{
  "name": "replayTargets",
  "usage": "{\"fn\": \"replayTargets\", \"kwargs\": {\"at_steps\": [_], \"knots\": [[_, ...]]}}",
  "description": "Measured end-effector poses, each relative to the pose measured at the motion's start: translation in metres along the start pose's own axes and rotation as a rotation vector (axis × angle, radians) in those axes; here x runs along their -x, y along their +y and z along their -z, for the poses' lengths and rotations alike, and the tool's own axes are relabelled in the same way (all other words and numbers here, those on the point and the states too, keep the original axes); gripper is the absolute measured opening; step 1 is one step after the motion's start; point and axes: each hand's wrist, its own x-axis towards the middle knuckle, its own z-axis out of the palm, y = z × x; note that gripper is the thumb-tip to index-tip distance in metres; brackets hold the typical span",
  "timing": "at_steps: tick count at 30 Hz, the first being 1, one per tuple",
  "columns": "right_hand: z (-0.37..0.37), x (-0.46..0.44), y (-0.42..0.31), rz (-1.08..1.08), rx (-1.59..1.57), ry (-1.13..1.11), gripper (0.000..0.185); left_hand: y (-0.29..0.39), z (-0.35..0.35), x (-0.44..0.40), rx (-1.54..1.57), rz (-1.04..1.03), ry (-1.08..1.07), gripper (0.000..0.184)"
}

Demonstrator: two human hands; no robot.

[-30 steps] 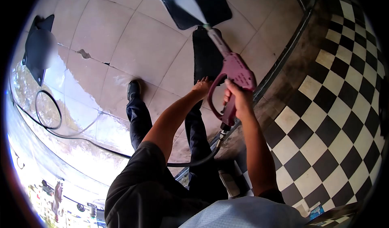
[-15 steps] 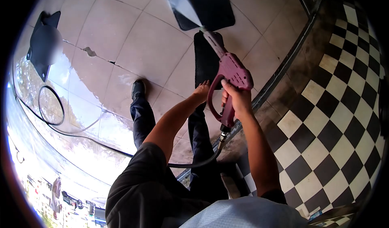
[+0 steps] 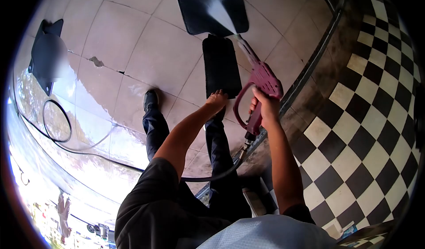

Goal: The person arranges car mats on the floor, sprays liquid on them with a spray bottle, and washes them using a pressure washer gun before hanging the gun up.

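Note:
My right hand (image 3: 264,105) is wrapped around the grip of a maroon pressure washer gun (image 3: 265,78). A white fan of water (image 3: 221,14) leaves its nozzle and hits a large black floor mat (image 3: 195,10) lying on the tiles. With my left hand (image 3: 217,99) I grip the near edge of a smaller, narrow black mat (image 3: 220,63); the thumb is hidden. That mat's far end is close to the large mat. From the base of the gun, a black hose (image 3: 217,177) runs left across my legs.
Another dark mat (image 3: 44,59) lies at the far left, partly blurred. Near it the hose makes a loop (image 3: 56,120) on the wet, reflective tiles (image 3: 88,103). A dark floor channel (image 3: 305,74) runs along the right, beside a black-and-white checkered surface (image 3: 363,116). My shoe (image 3: 151,99) stands on the tiles.
The gun has shifted slightly right and down, and its spray now lands nearer the middle of the large mat. My left hand and the narrow mat have moved slightly left.

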Motion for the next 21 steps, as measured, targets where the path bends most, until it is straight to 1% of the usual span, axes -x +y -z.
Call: {"fn": "replayTargets", "kwargs": {"at_steps": [3, 4, 7, 9, 12, 13, 16, 19, 21], "knots": [[0.039, -0.002, 0.013, -0.060, -0.101, 0.092, 0.017, -0.006, -0.013, -0.002, -0.006, -0.021, 0.174, 0.026], [0.046, -0.001, 0.013, -0.067, -0.120, 0.110, 0.015, -0.007, -0.017, -0.003, -0.032, -0.018, 0.183, 0.024], [0.042, -0.004, 0.009, -0.075, -0.162, 0.113, 0.016, -0.007, -0.017, -0.003, -0.015, -0.006, 0.147, 0.022], [0.020, -0.001, -0.002, -0.051, -0.110, 0.085, 0.019, -0.005, -0.015, -0.002, -0.011, -0.013, 0.125, 0.022], [-0.005, 0.005, -0.016, 0.054, -0.060, -0.055, 0.019, -0.004, -0.011, -0.001, 0.008, -0.007, 0.052, 0.022], [-0.004, 0.002, -0.016, 0.050, -0.075, -0.041, 0.019, -0.005, -0.009, 0.000, 0.018, 0.001, 0.024, 0.024], [0.006, -0.008, -0.015, 0.015, -0.114, 0.001, 0.019, -0.009, -0.010, 0.005, -0.038, -0.022, 0.102, 0.024], [-0.009, -0.004, -0.023, 0.053, -0.060, -0.028, 0.020, -0.004, 0.000, 0.005, -0.008, -0.015, 0.039, 0.026], [-0.025, 0.002, -0.030, 0.084, -0.046, -0.083, 0.022, 0.001, -0.004, 0.005, 0.030, 0.010, 0.094, 0.028]]}}
